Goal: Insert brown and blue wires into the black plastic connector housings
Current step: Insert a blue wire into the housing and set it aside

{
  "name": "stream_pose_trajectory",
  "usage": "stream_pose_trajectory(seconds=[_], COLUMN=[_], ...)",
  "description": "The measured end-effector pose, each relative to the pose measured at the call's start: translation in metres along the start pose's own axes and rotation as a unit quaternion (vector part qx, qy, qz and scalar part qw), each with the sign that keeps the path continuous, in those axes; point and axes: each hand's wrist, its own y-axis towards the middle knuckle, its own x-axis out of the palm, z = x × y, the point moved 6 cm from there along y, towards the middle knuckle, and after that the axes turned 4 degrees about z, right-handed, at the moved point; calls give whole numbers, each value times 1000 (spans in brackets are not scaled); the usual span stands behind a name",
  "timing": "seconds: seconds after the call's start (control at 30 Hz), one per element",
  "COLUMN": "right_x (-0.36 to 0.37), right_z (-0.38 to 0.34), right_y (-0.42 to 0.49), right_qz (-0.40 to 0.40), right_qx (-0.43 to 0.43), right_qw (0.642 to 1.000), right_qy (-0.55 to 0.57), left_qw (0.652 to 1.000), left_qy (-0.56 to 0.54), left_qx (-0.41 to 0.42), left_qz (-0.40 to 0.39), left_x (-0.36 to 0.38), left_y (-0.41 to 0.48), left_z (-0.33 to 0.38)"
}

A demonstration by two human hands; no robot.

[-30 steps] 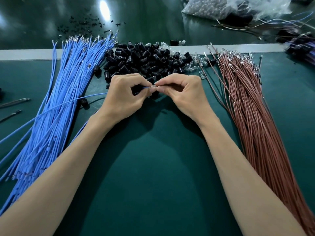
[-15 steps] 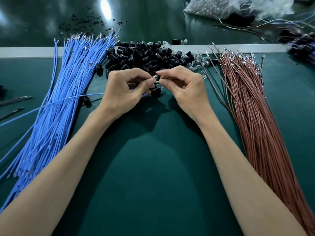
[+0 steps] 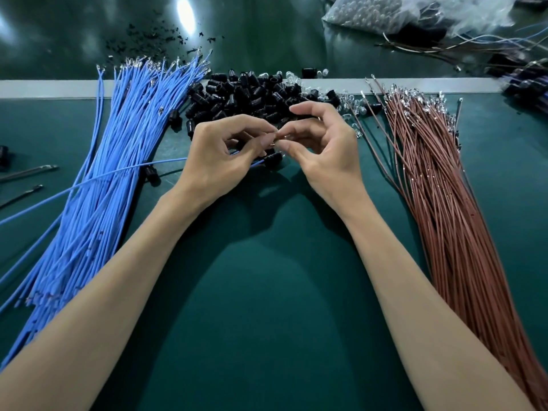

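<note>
Where the far right of the bench shows the only container, a clear plastic bag point(image 3: 415, 16) lies slumped and holds many small clear bulbs; dark parts lie under its far fold, too blurred to name. On the green mat point(image 3: 267, 307) the task's stock lies loose in three groups: a bundle of blue wires point(image 3: 98, 203) fanned at the left; a bundle of brown wires point(image 3: 450, 209) at the right; a heap of black connector housings point(image 3: 246, 96) between their far ends, against a pale strip point(image 3: 44, 89). Loose clear bulbs point(image 3: 350, 105) are scattered between the heap and the brown bundle. Both hands meet just in front of the heap and hide its near edge. The left hand point(image 3: 219, 155) is curled, thumb and forefinger pinching a single blue wire point(image 3: 118, 175) that crosses over the blue bundle; the right hand point(image 3: 323, 149) pinches a small glinting part point(image 3: 277, 139) at the same spot, other fingers arched and spread; what that part is cannot be told. One black housing point(image 3: 273, 158) sits at the wire's end just beneath the fingertips; whether the wire is seated in it cannot be told. A stray housing point(image 3: 151, 173) lies beside the blue bundle; two metal-tipped tools point(image 3: 29, 172) lie at the left edge; black crumbs point(image 3: 148, 40) are strewn beyond the strip.
</note>
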Motion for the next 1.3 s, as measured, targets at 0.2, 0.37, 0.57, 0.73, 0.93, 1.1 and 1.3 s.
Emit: stream_pose_trajectory(seconds=[0.2,0.37,0.57,0.73,0.93,1.1,1.3], right_x=[-2,0,0,-1,-1,-1,0], right_z=[-2,-5,-6,-2,1,2,3], right_y=[-1,-4,-5,-4,-3,-4,-5], right_qz=[52,76,86,94,87,82,69], right_qx=[-16,-31,-21,-20,-14,-3,11], right_qw=[998,997,996,995,996,997,997], right_qy=[6,10,7,-9,-7,5,13], left_qw=[1000,997,994,991,985,984,983], left_qy=[-12,-40,-74,-85,-110,-113,-105], left_qx=[-16,-56,-85,-106,-129,-138,-151], left_qz=[24,34,19,1,10,3,-19], left_x=[0,2,6,8,8,9,9], left_y=[2,3,2,1,1,1,1], left_z=[0,-4,-1,-1,-5,-6,-4])
